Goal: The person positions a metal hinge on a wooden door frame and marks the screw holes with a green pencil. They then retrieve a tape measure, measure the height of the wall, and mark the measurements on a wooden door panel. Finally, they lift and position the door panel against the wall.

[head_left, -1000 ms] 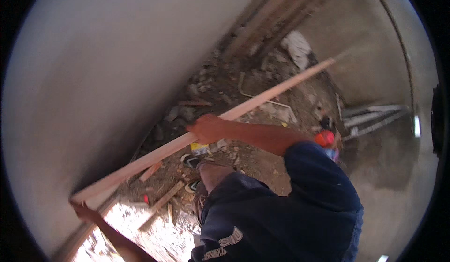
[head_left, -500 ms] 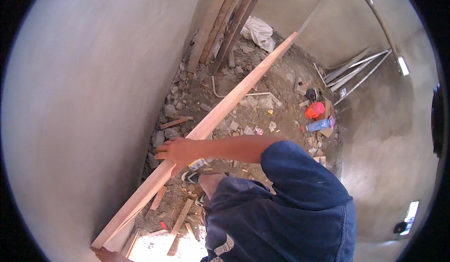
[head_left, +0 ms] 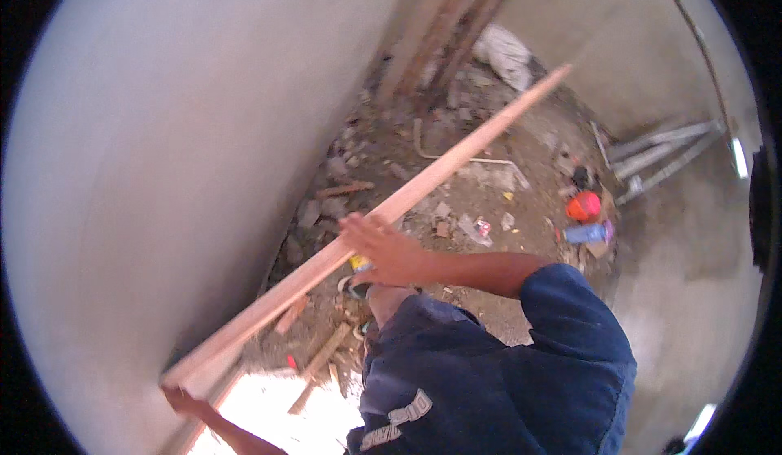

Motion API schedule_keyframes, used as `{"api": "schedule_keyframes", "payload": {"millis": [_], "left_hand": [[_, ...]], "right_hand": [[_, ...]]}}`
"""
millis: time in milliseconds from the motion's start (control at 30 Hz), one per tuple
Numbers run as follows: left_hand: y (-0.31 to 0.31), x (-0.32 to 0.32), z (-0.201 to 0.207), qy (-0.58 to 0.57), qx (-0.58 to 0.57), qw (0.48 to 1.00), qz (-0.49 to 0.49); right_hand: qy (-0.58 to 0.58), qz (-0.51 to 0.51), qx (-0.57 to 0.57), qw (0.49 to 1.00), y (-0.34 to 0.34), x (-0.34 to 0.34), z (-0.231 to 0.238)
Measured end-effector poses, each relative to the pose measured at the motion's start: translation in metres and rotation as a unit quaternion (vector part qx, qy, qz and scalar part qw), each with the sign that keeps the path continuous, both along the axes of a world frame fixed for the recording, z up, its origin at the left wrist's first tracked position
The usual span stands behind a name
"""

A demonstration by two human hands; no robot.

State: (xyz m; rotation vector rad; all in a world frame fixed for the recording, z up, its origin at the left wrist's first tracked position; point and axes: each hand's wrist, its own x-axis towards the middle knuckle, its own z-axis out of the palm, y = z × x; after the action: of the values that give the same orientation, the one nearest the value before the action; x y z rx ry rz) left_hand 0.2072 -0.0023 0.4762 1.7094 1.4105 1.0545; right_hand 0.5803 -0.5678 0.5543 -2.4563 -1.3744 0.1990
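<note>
A long, pale reddish wooden board (head_left: 456, 158) runs diagonally from the lower left up toward the far right. My right hand (head_left: 391, 251) grips it near the middle, the fingers over its top and the thumb on the near side. At the board's near end, close to the left wall, my left hand (head_left: 186, 402) holds the end from below; its fingers are partly hidden and a little blurred.
A plain plastered wall (head_left: 179, 145) rises along the left. Rubble and wood scraps (head_left: 326, 349) litter the dirt floor. Upright planks (head_left: 456, 31) and a white sack (head_left: 503, 56) are at the back. On the right lie an orange-red container (head_left: 583, 206), a blue bottle (head_left: 585, 233) and pipes (head_left: 664, 158).
The board's near end has risen slightly, with my left hand still at it. My right hand has loosened a little, its fingers straighter on the board. The whole view has shifted.
</note>
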Motion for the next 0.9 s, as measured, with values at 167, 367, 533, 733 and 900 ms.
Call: {"api": "schedule_keyframes", "payload": {"millis": [167, 367, 533, 733, 900], "left_hand": [[-0.013, -0.005, -0.004, -0.035, -0.015, 0.997, -0.065], [-0.055, 0.053, 0.052, -0.164, -0.144, 0.975, 0.029], [-0.096, 0.023, 0.043, -0.151, -0.09, 0.98, 0.095], [-0.273, -0.066, -0.08, 0.065, -0.285, 0.943, 0.158], [-0.554, -0.115, -0.167, 0.133, -0.485, 0.816, 0.286]], "right_hand": [[0.039, -0.022, 0.094, 0.995, 0.01, -0.006, 0.025], [-0.014, 0.089, -0.11, 0.99, 0.01, 0.004, -0.012], [-0.017, 0.104, 0.094, 0.99, 0.041, 0.003, 0.034], [-0.007, 0.232, -0.058, 0.971, 0.052, 0.014, 0.003], [-0.021, 0.297, -0.188, 0.936, 0.091, 0.013, 0.005]]}}
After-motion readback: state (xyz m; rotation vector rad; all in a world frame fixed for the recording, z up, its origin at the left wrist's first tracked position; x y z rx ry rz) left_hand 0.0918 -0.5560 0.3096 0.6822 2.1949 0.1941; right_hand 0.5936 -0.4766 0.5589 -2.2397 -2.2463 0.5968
